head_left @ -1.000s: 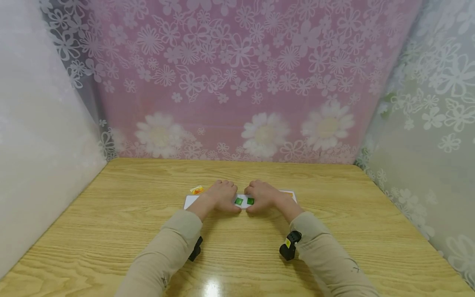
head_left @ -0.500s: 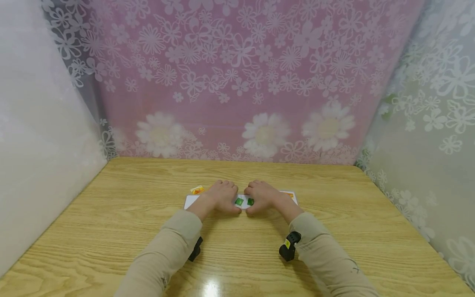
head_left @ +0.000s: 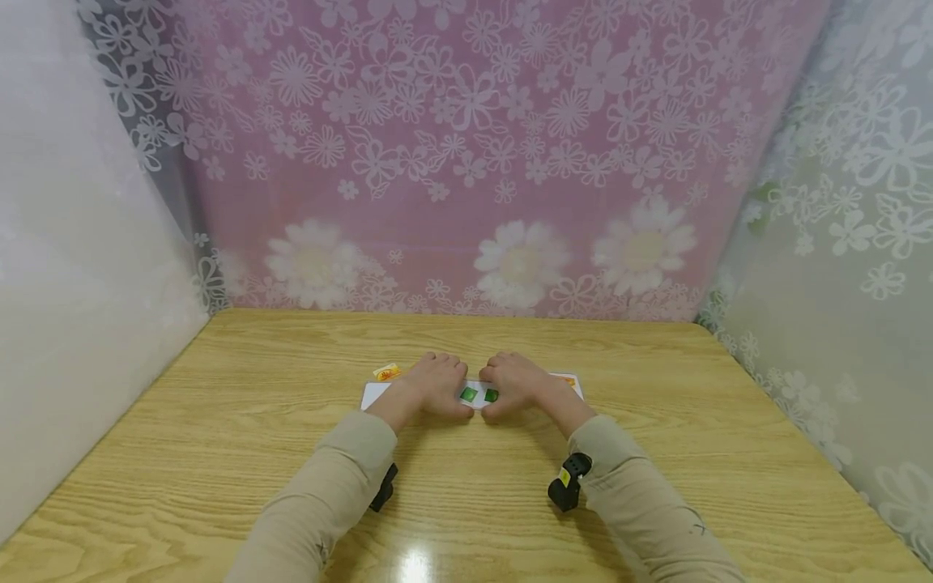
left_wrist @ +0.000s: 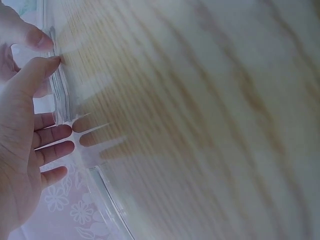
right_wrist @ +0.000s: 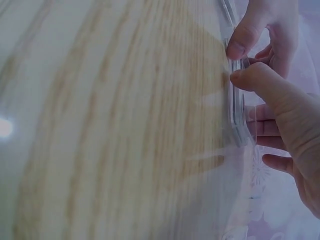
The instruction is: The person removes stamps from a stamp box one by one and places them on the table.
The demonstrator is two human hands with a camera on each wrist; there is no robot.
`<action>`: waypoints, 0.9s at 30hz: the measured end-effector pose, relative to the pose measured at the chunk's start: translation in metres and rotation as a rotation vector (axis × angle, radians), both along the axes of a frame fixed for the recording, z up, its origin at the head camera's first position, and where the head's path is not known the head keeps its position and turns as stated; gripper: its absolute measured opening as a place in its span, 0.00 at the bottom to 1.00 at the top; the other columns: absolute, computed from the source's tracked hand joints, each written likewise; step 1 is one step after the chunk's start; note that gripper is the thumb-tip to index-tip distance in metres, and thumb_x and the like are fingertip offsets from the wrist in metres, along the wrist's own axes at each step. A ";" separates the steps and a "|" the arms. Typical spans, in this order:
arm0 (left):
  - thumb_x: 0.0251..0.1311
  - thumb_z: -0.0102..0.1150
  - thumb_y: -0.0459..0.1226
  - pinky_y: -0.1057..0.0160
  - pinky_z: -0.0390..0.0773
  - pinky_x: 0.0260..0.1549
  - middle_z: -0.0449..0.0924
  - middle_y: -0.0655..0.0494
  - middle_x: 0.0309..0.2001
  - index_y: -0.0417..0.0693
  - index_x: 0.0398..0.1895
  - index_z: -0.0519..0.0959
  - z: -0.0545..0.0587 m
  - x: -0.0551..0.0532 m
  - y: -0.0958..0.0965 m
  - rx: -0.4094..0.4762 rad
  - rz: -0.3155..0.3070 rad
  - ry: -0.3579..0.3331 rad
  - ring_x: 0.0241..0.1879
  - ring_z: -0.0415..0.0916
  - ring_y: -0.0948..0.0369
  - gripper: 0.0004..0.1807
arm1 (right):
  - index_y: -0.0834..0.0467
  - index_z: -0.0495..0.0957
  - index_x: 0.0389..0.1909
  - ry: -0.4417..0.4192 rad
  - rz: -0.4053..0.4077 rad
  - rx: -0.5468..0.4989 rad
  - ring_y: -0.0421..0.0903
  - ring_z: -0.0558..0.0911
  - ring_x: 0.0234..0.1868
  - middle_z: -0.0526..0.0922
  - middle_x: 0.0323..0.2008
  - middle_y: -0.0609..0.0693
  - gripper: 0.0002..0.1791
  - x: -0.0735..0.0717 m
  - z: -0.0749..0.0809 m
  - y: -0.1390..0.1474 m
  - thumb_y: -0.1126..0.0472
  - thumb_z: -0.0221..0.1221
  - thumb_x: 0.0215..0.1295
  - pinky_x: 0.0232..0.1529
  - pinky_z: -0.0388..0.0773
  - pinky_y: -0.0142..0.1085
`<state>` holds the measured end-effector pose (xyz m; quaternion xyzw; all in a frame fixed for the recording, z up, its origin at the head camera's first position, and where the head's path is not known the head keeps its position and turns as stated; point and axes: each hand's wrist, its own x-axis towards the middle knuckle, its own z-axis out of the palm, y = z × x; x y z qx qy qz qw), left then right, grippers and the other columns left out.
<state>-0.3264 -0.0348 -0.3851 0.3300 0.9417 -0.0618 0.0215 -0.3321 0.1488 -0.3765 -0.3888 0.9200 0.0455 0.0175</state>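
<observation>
At the middle of the table, my left hand [head_left: 435, 385] and right hand [head_left: 513, 385] grip one flat, white, layered piece [head_left: 480, 390] from both sides. Two small green squares show on its top between the hands. Seen from the left wrist, its near edge [left_wrist: 64, 95] looks clear and stacked in thin layers. Each thumb presses the near edge, while the other fingers reach round to the far side; the thumbs nearly meet. In the right wrist view the same edge [right_wrist: 237, 107] runs past the right thumb. The palms hide much of the piece.
A white flat part [head_left: 375, 393] shows beyond the left wrist, and another white part with orange print [head_left: 570, 380] beyond the right. A small yellow-orange piece [head_left: 387, 372] lies behind the left hand. Flowered curtains [head_left: 466, 162] enclose the wooden table [head_left: 466, 502].
</observation>
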 end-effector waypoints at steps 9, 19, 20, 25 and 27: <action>0.52 0.51 0.64 0.54 0.64 0.53 0.72 0.53 0.51 0.46 0.53 0.70 0.000 -0.001 -0.001 0.016 -0.001 0.007 0.53 0.67 0.56 0.36 | 0.57 0.76 0.49 0.012 -0.008 -0.004 0.48 0.70 0.48 0.75 0.47 0.51 0.31 0.000 -0.002 0.003 0.40 0.60 0.50 0.49 0.68 0.44; 0.53 0.50 0.65 0.55 0.64 0.52 0.72 0.53 0.52 0.46 0.55 0.70 0.003 0.000 -0.001 0.000 -0.005 0.012 0.54 0.67 0.55 0.38 | 0.57 0.75 0.49 0.068 0.005 0.018 0.48 0.70 0.47 0.73 0.46 0.51 0.32 0.000 -0.003 0.003 0.37 0.58 0.51 0.48 0.68 0.44; 0.53 0.50 0.65 0.54 0.64 0.53 0.72 0.52 0.53 0.46 0.56 0.70 0.003 0.001 -0.001 0.004 -0.005 0.009 0.54 0.67 0.55 0.38 | 0.57 0.74 0.49 0.068 0.002 0.016 0.48 0.69 0.48 0.73 0.46 0.51 0.32 0.001 -0.003 0.003 0.37 0.58 0.51 0.48 0.68 0.44; 0.53 0.48 0.65 0.54 0.63 0.55 0.71 0.51 0.55 0.45 0.57 0.69 0.004 0.002 -0.001 0.026 -0.006 -0.003 0.56 0.66 0.54 0.39 | 0.58 0.73 0.51 0.073 -0.006 -0.005 0.49 0.69 0.50 0.72 0.47 0.52 0.34 0.002 -0.003 0.005 0.36 0.58 0.52 0.48 0.67 0.43; 0.52 0.48 0.66 0.54 0.62 0.56 0.71 0.51 0.56 0.44 0.58 0.68 0.005 0.003 -0.002 0.029 -0.005 -0.003 0.56 0.65 0.54 0.41 | 0.58 0.73 0.51 0.082 0.003 -0.021 0.49 0.69 0.48 0.72 0.46 0.52 0.34 0.003 -0.004 0.006 0.36 0.58 0.52 0.47 0.67 0.43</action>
